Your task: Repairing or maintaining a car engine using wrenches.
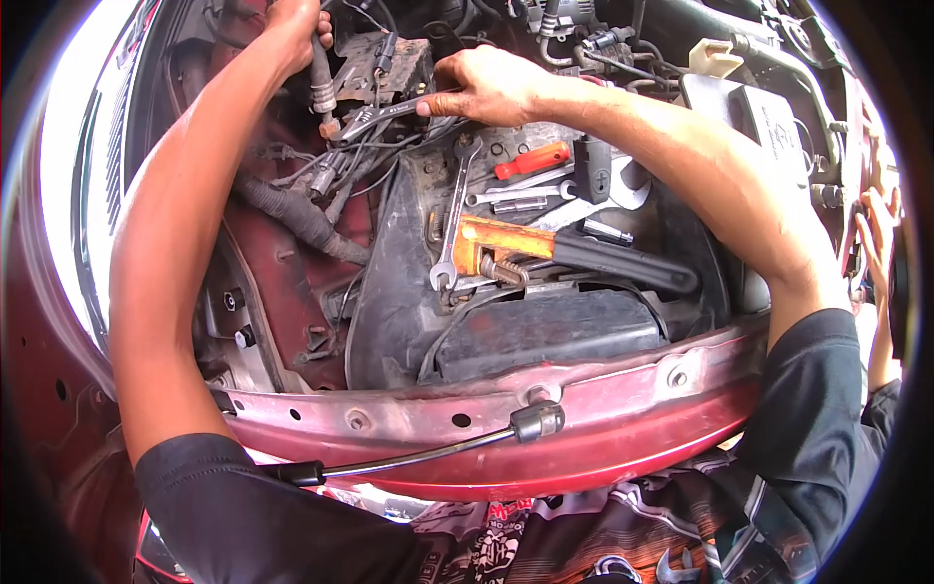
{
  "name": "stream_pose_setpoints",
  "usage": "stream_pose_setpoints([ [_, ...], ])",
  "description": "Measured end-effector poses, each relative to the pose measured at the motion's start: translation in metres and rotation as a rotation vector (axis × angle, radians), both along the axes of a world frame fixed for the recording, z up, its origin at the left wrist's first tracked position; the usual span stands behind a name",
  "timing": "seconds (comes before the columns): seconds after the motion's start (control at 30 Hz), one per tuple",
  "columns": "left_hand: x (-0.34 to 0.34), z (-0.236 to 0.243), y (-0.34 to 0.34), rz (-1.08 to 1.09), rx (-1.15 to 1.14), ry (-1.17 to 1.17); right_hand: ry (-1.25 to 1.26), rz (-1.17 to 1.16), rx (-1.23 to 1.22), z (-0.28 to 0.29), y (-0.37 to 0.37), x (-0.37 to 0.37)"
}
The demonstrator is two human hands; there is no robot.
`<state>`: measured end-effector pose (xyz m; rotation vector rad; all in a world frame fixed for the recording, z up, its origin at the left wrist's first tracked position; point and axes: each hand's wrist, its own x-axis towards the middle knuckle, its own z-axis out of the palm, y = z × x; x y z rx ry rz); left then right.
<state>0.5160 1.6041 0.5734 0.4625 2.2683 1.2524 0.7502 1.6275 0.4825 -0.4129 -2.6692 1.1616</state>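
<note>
I lean over a red car's open engine bay. My left hand reaches to the far top left and grips a dark hose or cable with a metal end fitting. My right hand holds the handle of a dark wrench whose head points left toward that fitting. Below both hands a black plastic cover serves as a tool shelf. On it lie an orange pipe wrench with a black handle, a long combination spanner, a red-handled screwdriver and other silver spanners.
The red front crossmember runs across below, with a black cable and metal end piece lying on it. Wiring looms fill the left side. A grey box and white cap sit at upper right. Another person's hand shows at the right edge.
</note>
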Motion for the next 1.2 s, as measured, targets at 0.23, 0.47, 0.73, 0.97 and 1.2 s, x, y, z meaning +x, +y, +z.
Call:
stream_pose_setpoints([
  [0.23,-0.007,-0.003,0.0,-0.006,0.008,-0.012,-0.004,0.139,-0.177,0.004,0.009,0.003],
  [0.47,0.004,0.002,0.005,-0.026,0.004,0.027,-0.012,0.013,0.315,0.047,-0.031,0.03],
  [0.73,0.004,-0.007,0.002,-0.025,0.014,0.016,0.269,0.067,0.309,0.032,-0.069,0.026],
  [0.97,0.002,-0.001,0.005,-0.039,-0.002,0.02,0.166,0.033,0.276,0.042,-0.072,0.031],
  [1.2,0.0,-0.006,0.01,-0.038,-0.012,0.013,0.196,-0.01,0.25,0.047,-0.086,0.024],
])
